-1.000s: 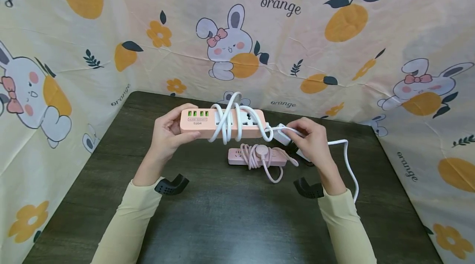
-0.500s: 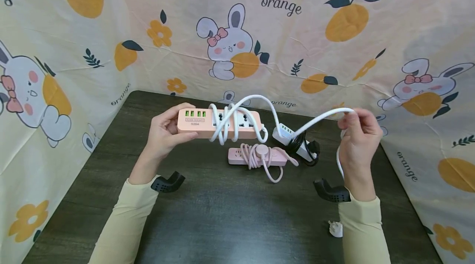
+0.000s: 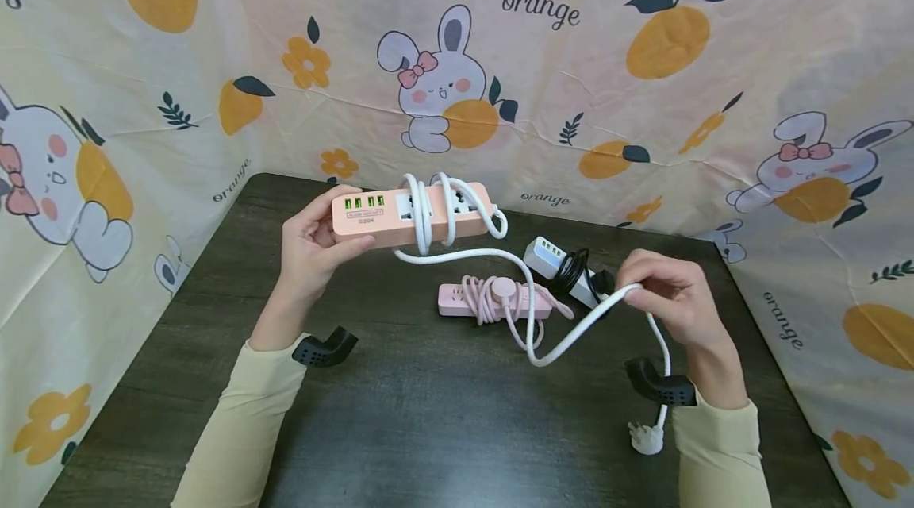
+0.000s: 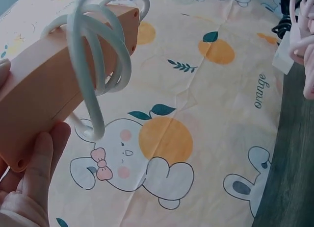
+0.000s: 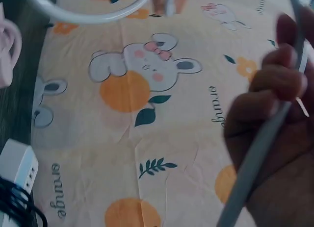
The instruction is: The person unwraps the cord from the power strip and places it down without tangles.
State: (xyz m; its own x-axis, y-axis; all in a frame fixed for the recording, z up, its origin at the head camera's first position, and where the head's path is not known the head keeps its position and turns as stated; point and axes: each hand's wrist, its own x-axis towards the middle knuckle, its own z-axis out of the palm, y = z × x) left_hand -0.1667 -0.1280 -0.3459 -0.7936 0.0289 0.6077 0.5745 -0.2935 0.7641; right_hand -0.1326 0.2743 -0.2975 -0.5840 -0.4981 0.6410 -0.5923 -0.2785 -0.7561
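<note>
An orange-pink power strip (image 3: 382, 232) with green USB ports is held up above the table by my left hand (image 3: 312, 234), which grips its left end between thumb and fingers. Loops of white cord (image 3: 421, 214) circle the strip's socket half. From there the loose cord sags in a bend and rises to my right hand (image 3: 671, 294), which pinches it between thumb and fingers. Past that hand the cord hangs down to a white plug (image 3: 646, 438) near the right sleeve. In the right wrist view, the cord (image 5: 262, 143) runs across the curled fingers.
Behind the sagging cord, a pink power strip (image 3: 453, 300) wrapped in its own pink cord lies on the dark table (image 3: 428, 413). A white power strip (image 3: 546, 255) with black cord lies to its right. Patterned cloth (image 3: 457, 79) rises behind the table's edges.
My right hand has moved right from the strip, pulling the white cord along. Fewer loops now circle the strip, and a longer slack length hangs free. The left hand tilts the strip slightly.
</note>
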